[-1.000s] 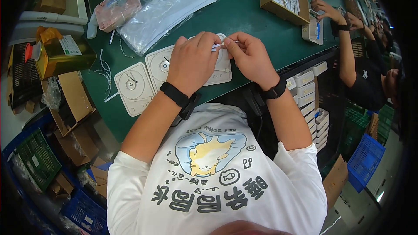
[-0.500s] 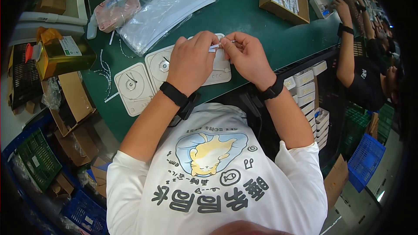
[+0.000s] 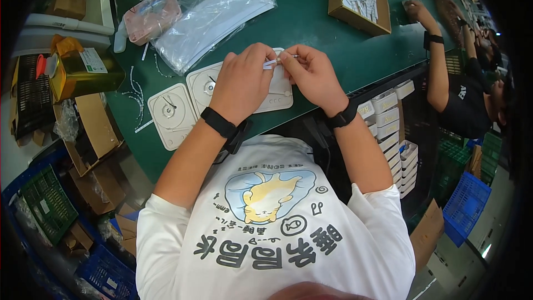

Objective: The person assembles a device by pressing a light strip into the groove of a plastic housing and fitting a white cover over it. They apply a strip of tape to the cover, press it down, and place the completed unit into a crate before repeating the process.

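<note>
A small white strip (image 3: 268,65) is pinched in my left hand (image 3: 242,82), its end showing between the two hands. My right hand (image 3: 315,78) closes thumb against fingers at the strip's other end; a thin end pokes out past these fingers. Both hands hover over cream plastic housings with round recesses. One housing (image 3: 176,125) lies at the left, showing a dark wire in its recess. Another housing (image 3: 201,84) is partly hidden under my left hand, and a flat cream part (image 3: 277,101) shows between my wrists.
Clear plastic bags (image 3: 222,19) and a pink case (image 3: 151,19) lie at the far left of the green table (image 3: 302,19). Farther right stands a cardboard box (image 3: 366,25) of white strips. Stacked cream housings (image 3: 387,112) stand below the table's edge. A co-worker's arm (image 3: 438,72) reaches in at right.
My hands stay almost in place, pinching the strip, with only slight finger shifts. The co-worker's hand has moved left over the small tray at the far right.
</note>
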The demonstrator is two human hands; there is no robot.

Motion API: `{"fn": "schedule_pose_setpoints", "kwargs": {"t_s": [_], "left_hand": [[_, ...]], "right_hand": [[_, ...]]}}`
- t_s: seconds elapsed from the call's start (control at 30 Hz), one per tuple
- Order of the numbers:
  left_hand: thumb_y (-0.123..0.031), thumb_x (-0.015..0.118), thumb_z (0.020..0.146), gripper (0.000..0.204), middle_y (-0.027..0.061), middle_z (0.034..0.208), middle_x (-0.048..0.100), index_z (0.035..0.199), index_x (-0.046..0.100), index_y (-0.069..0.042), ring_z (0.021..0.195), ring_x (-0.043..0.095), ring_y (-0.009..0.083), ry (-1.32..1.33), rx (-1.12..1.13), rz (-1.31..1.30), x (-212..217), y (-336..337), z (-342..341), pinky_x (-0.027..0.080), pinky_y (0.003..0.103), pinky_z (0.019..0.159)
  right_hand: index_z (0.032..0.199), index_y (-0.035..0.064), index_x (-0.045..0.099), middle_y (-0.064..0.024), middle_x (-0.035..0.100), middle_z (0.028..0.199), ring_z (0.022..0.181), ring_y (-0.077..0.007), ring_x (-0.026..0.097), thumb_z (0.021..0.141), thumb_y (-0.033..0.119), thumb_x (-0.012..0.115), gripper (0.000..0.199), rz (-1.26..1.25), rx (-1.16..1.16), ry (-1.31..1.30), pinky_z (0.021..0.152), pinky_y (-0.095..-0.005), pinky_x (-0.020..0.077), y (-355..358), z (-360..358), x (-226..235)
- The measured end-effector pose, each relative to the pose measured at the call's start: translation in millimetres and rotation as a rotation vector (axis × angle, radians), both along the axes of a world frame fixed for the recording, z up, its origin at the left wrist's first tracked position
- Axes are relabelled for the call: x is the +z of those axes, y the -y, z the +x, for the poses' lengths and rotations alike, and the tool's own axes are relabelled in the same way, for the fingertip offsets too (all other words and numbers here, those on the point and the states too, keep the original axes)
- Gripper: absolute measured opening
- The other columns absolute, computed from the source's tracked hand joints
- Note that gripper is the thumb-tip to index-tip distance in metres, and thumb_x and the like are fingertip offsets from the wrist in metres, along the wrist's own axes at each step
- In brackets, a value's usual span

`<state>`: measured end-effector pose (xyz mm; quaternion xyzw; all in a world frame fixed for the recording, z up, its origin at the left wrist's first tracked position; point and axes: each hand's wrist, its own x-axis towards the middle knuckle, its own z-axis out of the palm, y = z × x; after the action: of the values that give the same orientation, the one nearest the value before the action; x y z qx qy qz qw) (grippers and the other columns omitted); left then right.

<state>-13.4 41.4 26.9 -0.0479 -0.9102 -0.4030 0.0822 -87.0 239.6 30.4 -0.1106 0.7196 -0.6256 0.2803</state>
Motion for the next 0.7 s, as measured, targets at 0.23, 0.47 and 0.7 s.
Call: {"fn": "schedule_pose_setpoints", "kwargs": {"t_s": [0.23,0.47,0.7], "left_hand": [[-0.011,0.074,0.104,0.017,0.0095,0.114,0.076,0.118,0.064,-0.008,0.101,0.074,0.0347,-0.01,-0.009,-0.094,2.9,-0.7,-1.2,0.049,0.047,0.085],[-0.011,0.075,0.103,0.016,0.0085,0.11,0.073,0.117,0.066,-0.009,0.098,0.073,0.0342,-0.058,-0.015,-0.128,5.0,1.0,-4.1,0.05,0.047,0.084],[-0.011,0.076,0.102,0.011,0.0084,0.105,0.07,0.111,0.069,-0.009,0.095,0.071,0.0337,-0.062,-0.006,-0.104,6.8,-0.2,-5.6,0.051,0.047,0.083]], "right_hand": [[0.119,-0.0006,0.074,0.0051,0.068,0.091,0.081,-0.0012,0.055,0.12,0.018,0.069,0.019,0.119,0.063,-0.176,0.07,-0.0233,0.0466,-10.4,-1.0,-2.1],[0.119,-0.0005,0.072,0.0048,0.066,0.095,0.084,-0.0014,0.053,0.119,0.015,0.069,0.016,0.132,0.075,-0.188,0.072,-0.0231,0.0459,-6.9,-2.2,3.9],[0.119,0.0,0.072,0.0053,0.066,0.095,0.085,-0.0012,0.053,0.12,0.015,0.068,0.015,0.156,0.092,-0.22,0.073,-0.023,0.0462,-11.5,-6.1,-2.2]]}}
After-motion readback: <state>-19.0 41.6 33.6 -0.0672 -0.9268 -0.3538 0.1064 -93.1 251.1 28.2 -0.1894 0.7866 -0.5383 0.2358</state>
